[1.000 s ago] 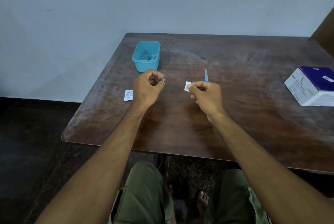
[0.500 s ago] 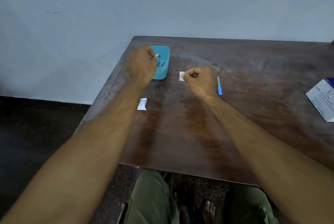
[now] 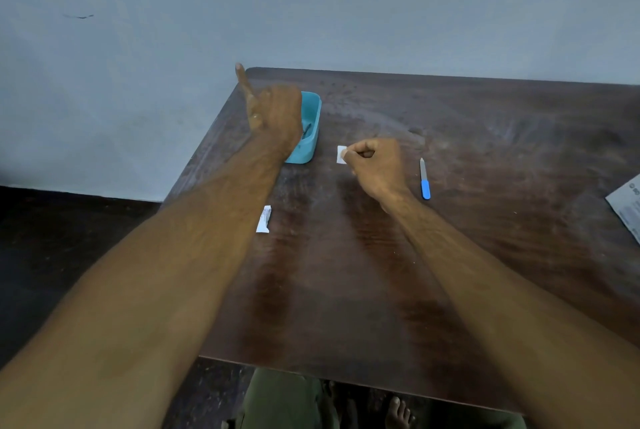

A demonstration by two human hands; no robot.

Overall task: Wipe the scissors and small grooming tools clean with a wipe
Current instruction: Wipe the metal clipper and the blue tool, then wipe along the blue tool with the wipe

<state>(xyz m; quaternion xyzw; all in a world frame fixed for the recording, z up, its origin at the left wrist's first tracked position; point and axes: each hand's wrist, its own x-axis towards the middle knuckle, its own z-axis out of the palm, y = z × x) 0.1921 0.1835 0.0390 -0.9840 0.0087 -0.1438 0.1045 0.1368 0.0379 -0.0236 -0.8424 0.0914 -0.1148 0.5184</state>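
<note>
My left hand is over the left side of a teal plastic bin at the table's far left. Its little finger sticks up and its other fingers reach down out of sight. A dark metal tool shows inside the bin just past the hand; whether the fingers still hold it is hidden. To the right of the bin, my right hand pinches a small white wipe just above the table. A nail file with a blue handle lies on the wood right of that hand.
A torn white wipe packet lies near the left edge of the dark wooden table. The corner of a white box shows at the right edge of the view. A grey wall stands behind the table.
My left hand carried a small metal tool from beside the wipe to the bin and now reaches down into it. My right hand has kept its pinch on the wipe.
</note>
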